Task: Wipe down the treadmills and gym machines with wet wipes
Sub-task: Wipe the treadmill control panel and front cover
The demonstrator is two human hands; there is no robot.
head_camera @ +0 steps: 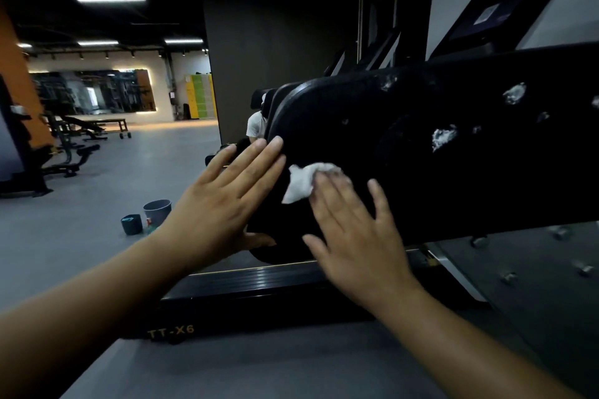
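A black treadmill handrail (421, 146) runs from the centre to the right edge, with white worn patches on its padding. My left hand (227, 201) lies flat against the rounded left end of the handrail, fingers straight, thumb under the edge. My right hand (353, 230) presses a crumpled white wet wipe (303, 183) against the handrail's side with straight fingers; most of the wipe sticks out beyond my fingertips. The treadmill's console (499, 10) rises at the upper right, and its black deck frame (259, 295), marked TT-X6, lies below my hands.
A grey bucket (158, 210) and a smaller dark container (131, 223) stand on the grey floor left of the treadmill. Weight benches (71, 146) and racks line the far left. A person in a white top (256, 126) is partly hidden behind the handrail.
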